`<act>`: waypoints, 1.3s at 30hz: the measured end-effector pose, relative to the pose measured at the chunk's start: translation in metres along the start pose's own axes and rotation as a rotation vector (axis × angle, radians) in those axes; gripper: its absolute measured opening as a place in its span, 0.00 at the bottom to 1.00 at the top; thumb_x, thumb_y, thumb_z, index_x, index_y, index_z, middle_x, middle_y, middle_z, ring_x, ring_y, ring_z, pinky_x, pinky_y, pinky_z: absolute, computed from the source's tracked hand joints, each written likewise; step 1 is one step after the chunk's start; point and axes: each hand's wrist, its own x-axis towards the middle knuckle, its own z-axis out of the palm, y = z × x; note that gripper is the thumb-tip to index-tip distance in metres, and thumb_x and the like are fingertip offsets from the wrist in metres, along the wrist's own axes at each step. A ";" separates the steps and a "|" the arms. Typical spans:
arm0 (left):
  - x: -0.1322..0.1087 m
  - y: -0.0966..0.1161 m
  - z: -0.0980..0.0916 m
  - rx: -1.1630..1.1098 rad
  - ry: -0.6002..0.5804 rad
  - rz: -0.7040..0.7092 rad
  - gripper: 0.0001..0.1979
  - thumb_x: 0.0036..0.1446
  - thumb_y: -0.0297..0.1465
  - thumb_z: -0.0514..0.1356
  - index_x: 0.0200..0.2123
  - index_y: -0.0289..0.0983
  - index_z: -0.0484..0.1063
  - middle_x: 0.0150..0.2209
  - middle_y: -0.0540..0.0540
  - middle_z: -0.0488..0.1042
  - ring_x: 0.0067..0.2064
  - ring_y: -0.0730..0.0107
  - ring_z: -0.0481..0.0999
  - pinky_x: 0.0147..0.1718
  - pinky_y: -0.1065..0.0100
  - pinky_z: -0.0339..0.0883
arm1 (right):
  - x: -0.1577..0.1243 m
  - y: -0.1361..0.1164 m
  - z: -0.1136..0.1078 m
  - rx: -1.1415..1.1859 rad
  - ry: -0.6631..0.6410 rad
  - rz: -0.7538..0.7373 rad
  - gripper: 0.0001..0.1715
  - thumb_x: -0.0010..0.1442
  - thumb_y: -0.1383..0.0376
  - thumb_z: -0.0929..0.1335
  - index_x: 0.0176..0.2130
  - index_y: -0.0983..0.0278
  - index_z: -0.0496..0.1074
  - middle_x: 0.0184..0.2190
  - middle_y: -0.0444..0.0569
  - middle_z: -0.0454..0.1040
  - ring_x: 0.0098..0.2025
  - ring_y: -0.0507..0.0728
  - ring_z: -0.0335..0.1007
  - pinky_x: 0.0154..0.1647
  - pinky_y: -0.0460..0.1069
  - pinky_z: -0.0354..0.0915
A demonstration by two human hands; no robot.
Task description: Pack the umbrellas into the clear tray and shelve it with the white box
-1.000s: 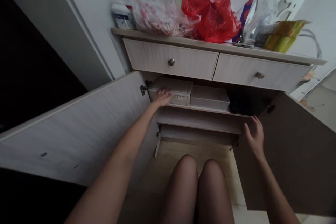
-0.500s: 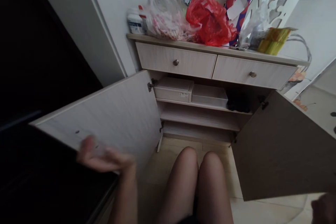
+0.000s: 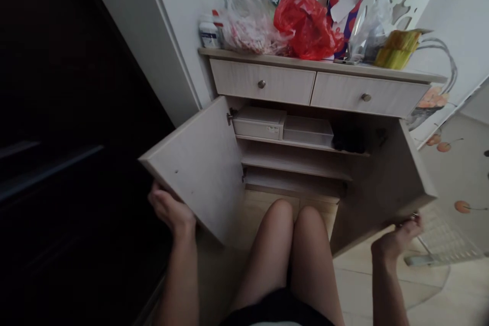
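Note:
A low wood-grain cabinet stands in front of my knees with both doors partway open. My left hand [image 3: 170, 207] curls around the outer edge of the left cabinet door [image 3: 206, 163], its fingertips hidden behind the panel. At the free edge of the right cabinet door [image 3: 376, 188], my right hand [image 3: 397, 238] grips near a small metal knob [image 3: 414, 215]. On the upper shelf inside sit a white drawer box [image 3: 257, 122], a clear plastic box [image 3: 307, 131] and a dark item [image 3: 348, 138]. Two closed drawers [image 3: 263, 79] run above the doors.
The cabinet top carries a white bottle [image 3: 209, 35], a clear bag [image 3: 252, 30], a red plastic bag [image 3: 305, 25] and a yellow packet [image 3: 397, 50]. A white wall panel [image 3: 171, 15] and dark surface are left; a pale slatted object [image 3: 443, 257] is right.
Both doors have swung inward, partly toward closing. My left hand has gone from in front of the left door to its edge; my right hand has risen into view at the right door.

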 end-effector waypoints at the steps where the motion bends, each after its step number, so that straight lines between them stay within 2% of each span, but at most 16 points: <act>1: -0.011 0.004 0.003 -0.020 0.085 -0.029 0.33 0.66 0.50 0.32 0.62 0.45 0.62 0.56 0.40 0.72 0.61 0.49 0.69 0.58 0.47 0.65 | -0.007 -0.007 0.008 0.032 0.056 0.036 0.36 0.68 0.46 0.48 0.67 0.59 0.50 0.55 0.59 0.65 0.57 0.66 0.66 0.51 0.63 0.69; 2: -0.020 0.009 0.007 -0.050 0.168 -0.053 0.30 0.67 0.49 0.37 0.59 0.43 0.68 0.53 0.40 0.74 0.58 0.51 0.72 0.55 0.50 0.68 | -0.012 -0.014 0.016 0.072 0.086 0.062 0.35 0.68 0.46 0.51 0.65 0.59 0.53 0.53 0.58 0.67 0.56 0.65 0.68 0.51 0.62 0.69; 3: -0.027 0.014 0.012 -0.072 0.190 -0.049 0.28 0.66 0.49 0.43 0.55 0.41 0.71 0.50 0.40 0.75 0.54 0.52 0.75 0.53 0.53 0.70 | -0.015 -0.022 0.024 0.115 0.075 0.070 0.33 0.68 0.47 0.54 0.64 0.59 0.56 0.52 0.57 0.69 0.54 0.64 0.70 0.51 0.61 0.69; 7: -0.045 0.036 0.044 -0.144 0.018 0.053 0.23 0.61 0.48 0.55 0.44 0.37 0.78 0.40 0.41 0.78 0.43 0.59 0.79 0.44 0.60 0.74 | -0.016 -0.044 0.054 0.287 -0.126 0.028 0.27 0.66 0.49 0.62 0.57 0.62 0.63 0.47 0.57 0.75 0.49 0.61 0.74 0.50 0.58 0.69; 11: -0.055 0.062 0.092 -0.320 -0.170 0.088 0.21 0.60 0.48 0.59 0.38 0.35 0.79 0.35 0.42 0.80 0.35 0.65 0.80 0.35 0.66 0.74 | -0.004 -0.054 0.088 0.368 -0.267 -0.001 0.23 0.63 0.50 0.66 0.49 0.63 0.68 0.43 0.58 0.79 0.44 0.60 0.77 0.45 0.55 0.71; 15: -0.060 0.091 0.149 -0.430 -0.348 0.115 0.18 0.60 0.45 0.61 0.37 0.36 0.79 0.34 0.42 0.80 0.32 0.67 0.79 0.31 0.68 0.73 | 0.008 -0.059 0.125 0.358 -0.346 -0.058 0.23 0.63 0.49 0.66 0.48 0.63 0.69 0.43 0.57 0.80 0.43 0.59 0.78 0.44 0.54 0.71; 18: -0.059 0.110 0.190 -0.445 -0.421 0.112 0.13 0.61 0.40 0.62 0.36 0.36 0.79 0.34 0.43 0.80 0.32 0.68 0.79 0.31 0.69 0.72 | 0.013 -0.064 0.154 0.314 -0.383 -0.070 0.23 0.64 0.49 0.64 0.48 0.63 0.68 0.43 0.57 0.80 0.41 0.59 0.78 0.42 0.53 0.71; 21: -0.056 0.121 0.220 -0.411 -0.448 0.113 0.08 0.60 0.35 0.64 0.36 0.36 0.79 0.34 0.43 0.80 0.33 0.68 0.79 0.34 0.68 0.71 | 0.018 -0.069 0.183 0.254 -0.388 -0.096 0.22 0.65 0.49 0.61 0.49 0.62 0.67 0.42 0.56 0.80 0.41 0.58 0.78 0.40 0.52 0.70; 25: -0.052 0.125 0.245 -0.349 -0.454 0.143 0.05 0.59 0.31 0.65 0.35 0.36 0.79 0.34 0.43 0.80 0.35 0.66 0.79 0.38 0.67 0.70 | 0.024 -0.074 0.214 0.170 -0.374 -0.140 0.23 0.67 0.50 0.58 0.49 0.63 0.67 0.42 0.54 0.79 0.39 0.57 0.77 0.39 0.51 0.68; 30: -0.046 0.127 0.268 -0.300 -0.482 0.156 0.03 0.59 0.29 0.65 0.36 0.36 0.79 0.35 0.43 0.80 0.36 0.66 0.78 0.39 0.67 0.68 | 0.033 -0.077 0.237 0.166 -0.375 -0.157 0.21 0.67 0.52 0.58 0.49 0.62 0.68 0.42 0.54 0.79 0.38 0.57 0.76 0.37 0.50 0.67; 39: -0.032 0.140 0.296 -0.253 -0.552 0.146 0.04 0.59 0.28 0.64 0.37 0.35 0.79 0.37 0.42 0.80 0.37 0.66 0.78 0.39 0.68 0.67 | 0.052 -0.075 0.278 0.219 -0.389 -0.149 0.19 0.66 0.53 0.58 0.47 0.62 0.66 0.41 0.53 0.77 0.36 0.57 0.73 0.38 0.51 0.66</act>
